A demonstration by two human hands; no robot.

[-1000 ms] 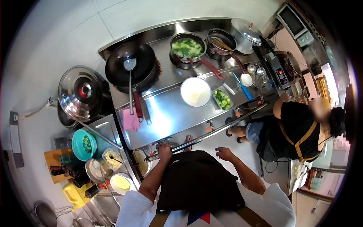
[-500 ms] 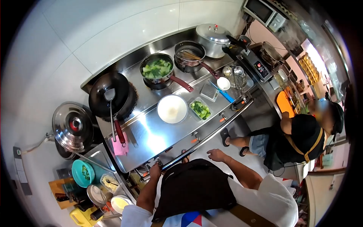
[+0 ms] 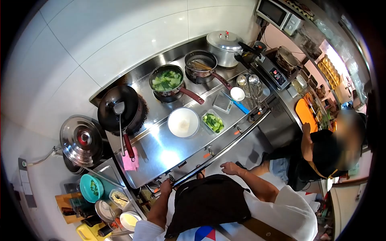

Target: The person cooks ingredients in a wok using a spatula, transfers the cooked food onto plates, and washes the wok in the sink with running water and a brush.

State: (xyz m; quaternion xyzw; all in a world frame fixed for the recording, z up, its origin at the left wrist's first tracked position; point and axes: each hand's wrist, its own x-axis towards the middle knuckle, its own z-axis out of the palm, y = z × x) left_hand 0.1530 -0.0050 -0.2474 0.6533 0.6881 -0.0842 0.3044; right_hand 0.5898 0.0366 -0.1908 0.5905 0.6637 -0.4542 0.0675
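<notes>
My left hand (image 3: pixel 165 187) is at the front of the steel stove, fingers closed on a stove knob (image 3: pixel 171 178) below the rail. My right hand (image 3: pixel 230 168) hangs in the air in front of the stove, holding nothing, its fingers loosely bent and apart. On the counter nearest my hands stand a white bowl (image 3: pixel 183 122) with pale contents and a clear tub of chopped greens (image 3: pixel 213 122). Behind them a saucepan of greens (image 3: pixel 166 80) sits on a burner, beside a second pan (image 3: pixel 200 64) with noodle-like sticks in it.
A wok (image 3: pixel 116 105) with a spatula rests at left, its handle over a pink cloth (image 3: pixel 130 159). A big lidded pot (image 3: pixel 81 140) and teal bowl (image 3: pixel 91 188) are farther left. A pressure cooker (image 3: pixel 224 48) stands behind. At right a co-worker (image 3: pixel 327 148) stands by an orange board (image 3: pixel 306 112).
My view has shifted slightly, moving the stove items a little in the picture. The co-worker has leaned closer to the right-hand counter. My hands stay in nearly the same places.
</notes>
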